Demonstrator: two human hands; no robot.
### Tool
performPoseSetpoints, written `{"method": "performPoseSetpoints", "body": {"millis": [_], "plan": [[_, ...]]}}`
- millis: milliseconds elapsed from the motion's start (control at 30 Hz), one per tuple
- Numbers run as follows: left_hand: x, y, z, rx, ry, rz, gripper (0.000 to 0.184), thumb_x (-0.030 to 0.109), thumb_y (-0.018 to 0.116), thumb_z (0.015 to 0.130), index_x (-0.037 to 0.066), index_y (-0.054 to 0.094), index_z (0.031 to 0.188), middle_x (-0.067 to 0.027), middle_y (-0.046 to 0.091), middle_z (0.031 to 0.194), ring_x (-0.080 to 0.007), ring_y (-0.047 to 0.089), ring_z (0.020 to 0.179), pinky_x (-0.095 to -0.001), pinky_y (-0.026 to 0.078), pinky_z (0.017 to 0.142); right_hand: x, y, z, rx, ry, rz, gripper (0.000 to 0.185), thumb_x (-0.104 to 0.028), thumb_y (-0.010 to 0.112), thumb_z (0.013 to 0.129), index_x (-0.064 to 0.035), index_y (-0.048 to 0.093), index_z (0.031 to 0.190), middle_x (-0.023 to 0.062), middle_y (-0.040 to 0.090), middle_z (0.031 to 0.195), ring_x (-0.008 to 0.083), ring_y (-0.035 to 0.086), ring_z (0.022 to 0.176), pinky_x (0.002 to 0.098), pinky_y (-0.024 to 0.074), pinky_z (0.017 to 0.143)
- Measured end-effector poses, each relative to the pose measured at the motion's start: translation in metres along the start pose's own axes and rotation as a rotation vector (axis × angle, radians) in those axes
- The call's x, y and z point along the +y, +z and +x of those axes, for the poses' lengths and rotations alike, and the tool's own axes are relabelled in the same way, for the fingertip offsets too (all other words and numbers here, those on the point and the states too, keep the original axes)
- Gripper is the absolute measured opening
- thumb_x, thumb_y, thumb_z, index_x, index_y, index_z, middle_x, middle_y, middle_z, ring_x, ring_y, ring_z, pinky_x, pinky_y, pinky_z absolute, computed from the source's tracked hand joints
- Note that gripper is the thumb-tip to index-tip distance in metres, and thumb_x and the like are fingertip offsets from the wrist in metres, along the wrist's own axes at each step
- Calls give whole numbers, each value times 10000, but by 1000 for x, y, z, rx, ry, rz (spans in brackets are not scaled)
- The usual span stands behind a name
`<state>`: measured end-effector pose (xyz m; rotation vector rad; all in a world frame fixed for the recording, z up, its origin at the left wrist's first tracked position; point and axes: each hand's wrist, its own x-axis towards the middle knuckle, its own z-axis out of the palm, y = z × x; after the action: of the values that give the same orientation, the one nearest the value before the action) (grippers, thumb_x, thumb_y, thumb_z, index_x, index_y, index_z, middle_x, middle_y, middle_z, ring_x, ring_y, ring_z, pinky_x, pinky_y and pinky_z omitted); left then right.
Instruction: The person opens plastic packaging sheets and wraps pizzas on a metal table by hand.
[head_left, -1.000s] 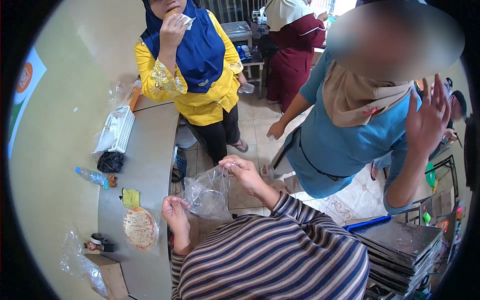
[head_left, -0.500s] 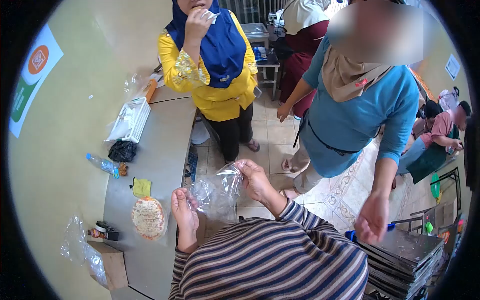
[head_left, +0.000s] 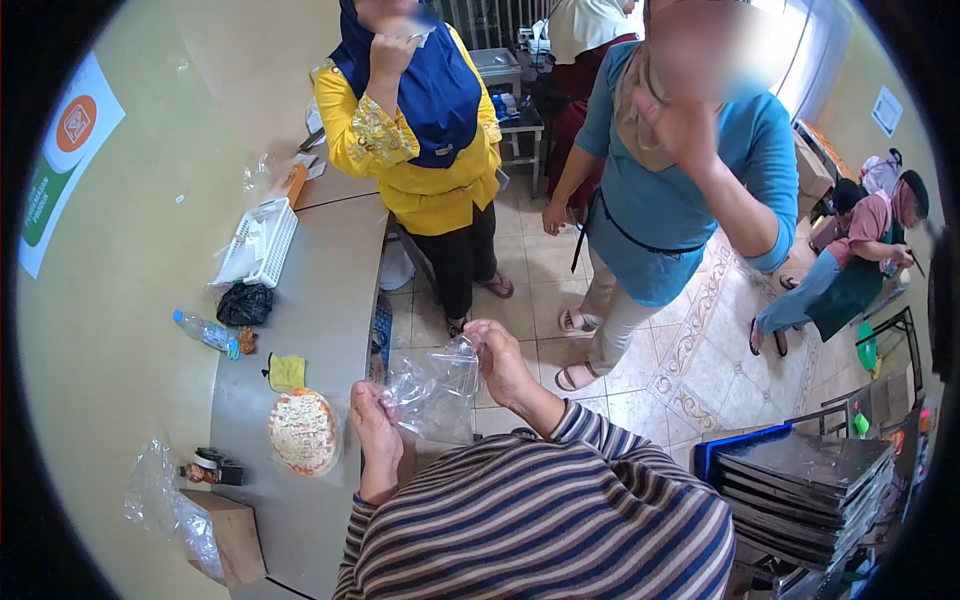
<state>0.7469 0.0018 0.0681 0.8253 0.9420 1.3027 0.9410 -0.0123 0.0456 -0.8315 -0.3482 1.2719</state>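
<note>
A clear plastic bag [head_left: 432, 396] is stretched between my two hands, in front of my striped top. My left hand [head_left: 377, 430] is closed on the bag's left edge. On its upper right edge my right hand [head_left: 503, 365] pinches the plastic. A round pizza with pale topping [head_left: 302, 432] lies on the grey table [head_left: 320, 275], left of my left hand. Just above the pizza is a folded yellow-green cloth [head_left: 287, 372].
Further along the table are a plastic bottle [head_left: 207, 330], a black bag [head_left: 245, 304] and a white basket [head_left: 270, 243]. A cardboard box [head_left: 225, 537] stands at lower left. Stacked dark trays [head_left: 800, 480] are at right. Two people stand ahead; others are farther back.
The person in blue has stepped back and raised a hand toward the face. My hands still hold the bag, which has changed shape slightly. The view has shifted, showing more of the right side.
</note>
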Motion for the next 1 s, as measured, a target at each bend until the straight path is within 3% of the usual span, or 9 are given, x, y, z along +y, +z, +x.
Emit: {"method": "performPoseSetpoints", "body": {"millis": [167,300,400,700,1000], "plan": [[1,-5,-3,-188,74,39,205,262,561,863,110,424,849,11,459,721,-44,402,573,-157,327,474,-3,-2,-9,-23,-50,-24,128,-109,519,842,-62,546,959,-16,542,815,76,490,709,208,387,646],[2,-4,-4,-305,115,35,232,119,627,814,94,438,945,3,495,818,-52,448,646,-168,371,539,-5,-1,-9,21,-127,-54,100,-70,549,836,-63,557,935,-25,546,830,56,474,706,198,383,615],[7,-1,-5,-224,57,105,250,53,635,800,68,471,988,-2,518,825,-60,474,660,-185,389,549,-8,-5,-9,27,-121,-50,98,-84,573,840,-59,561,934,-16,561,852,64,498,751,196,401,652],[4,-10,-5,-186,79,134,173,149,621,835,37,533,934,-7,532,757,-78,492,633,-196,408,573,-10,6,-14,5,-166,-50,68,-84,530,878,-56,549,937,2,563,805,76,519,687,216,432,617],[4,5,-7,-130,86,36,188,237,516,905,50,536,905,-1,514,709,-71,467,600,-208,405,557,-12,13,-21,50,-228,-222,144,-194,479,920,-64,541,918,-37,484,686,44,426,570,189,342,493]]}}
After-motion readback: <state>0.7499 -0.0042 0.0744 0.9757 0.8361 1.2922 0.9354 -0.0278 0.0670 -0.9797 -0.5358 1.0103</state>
